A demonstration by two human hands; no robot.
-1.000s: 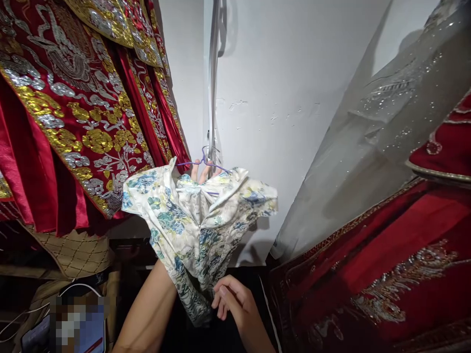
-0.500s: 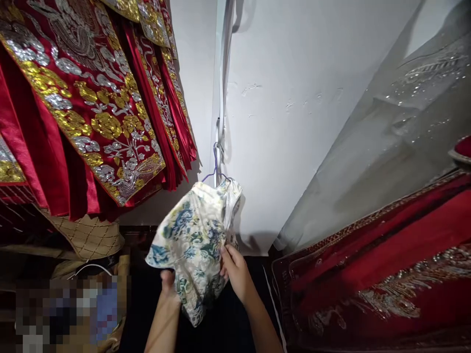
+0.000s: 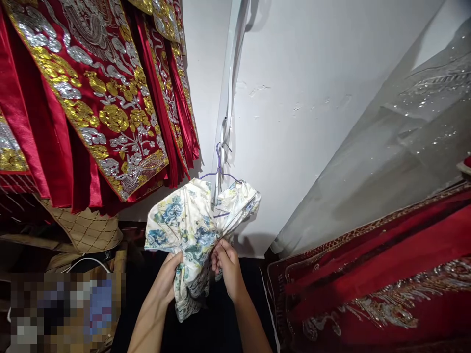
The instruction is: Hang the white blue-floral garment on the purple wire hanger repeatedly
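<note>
A small cream garment (image 3: 191, 228) with blue and green flowers hangs bunched on a thin purple wire hanger (image 3: 220, 169), hooked by the white wall corner. My left hand (image 3: 167, 279) grips the garment's lower left part, fingers closed round the cloth. My right hand (image 3: 225, 267) pinches the cloth at its middle, just right of the left hand. Both forearms reach up from the bottom of the view.
Red robes (image 3: 91, 98) with gold and silver embroidery hang at the upper left. A clear plastic cover (image 3: 386, 147) lies over more red embroidered cloth (image 3: 375, 279) at the right. A tan quilted piece (image 3: 86, 228) sits at the lower left above a blurred patch.
The left hand came down from inside the garment near the hanger and now grips its lower left. The right hand rose to the cloth's middle. The garment went from spread to bunched.
</note>
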